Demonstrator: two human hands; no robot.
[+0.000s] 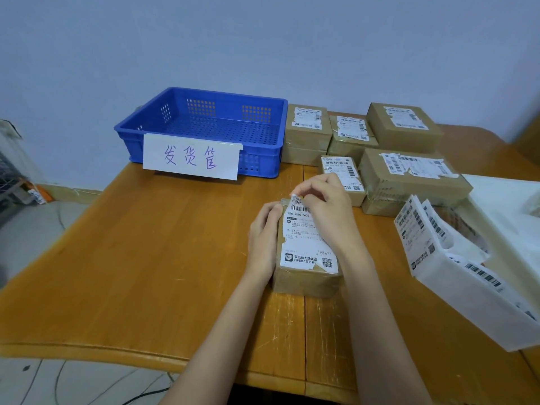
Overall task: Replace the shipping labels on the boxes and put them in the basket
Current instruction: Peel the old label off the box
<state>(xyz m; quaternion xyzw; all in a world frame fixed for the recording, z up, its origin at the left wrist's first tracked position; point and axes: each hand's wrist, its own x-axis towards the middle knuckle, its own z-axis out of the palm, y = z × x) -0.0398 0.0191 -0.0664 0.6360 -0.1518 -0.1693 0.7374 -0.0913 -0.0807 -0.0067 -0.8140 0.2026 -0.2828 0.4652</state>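
Box: the box point(304, 276) lies flat on the table point(146, 258), label side up, just in front of the person, likely so the old label faces both hands.
Old label: the label point(306, 244) covers most of the box top; its far corner is lifted and curled, its near edge looks ragged.
Right hand: the right hand point(327, 209) reaches over the far end of the box, wrist arched, fingers bunched; thumb and fingertips point(301, 191) pinch the lifted corner, seemingly to peel it back.
Left hand: the left hand point(263, 238) lies along the box's left side, fingers pressed together and curled onto its far left corner, probably bracing it against the pull.
Stage: peeling looks barely begun; most of the label remains stuck down.
Basket: the blue basket point(204, 135) stands at the far edge, well apart from the box, holding no boxes; a handwritten sign point(191, 157) hangs on its front wall.
Other boxes: the stack point(377, 147) sits right of the basket, all with labels on, so presumably waiting their turn.
New labels: sheets point(420, 229) stand in a white bag point(473, 302) near the right forearm, handy for the next step.
Risk: the label may tear in strips rather than lift whole.
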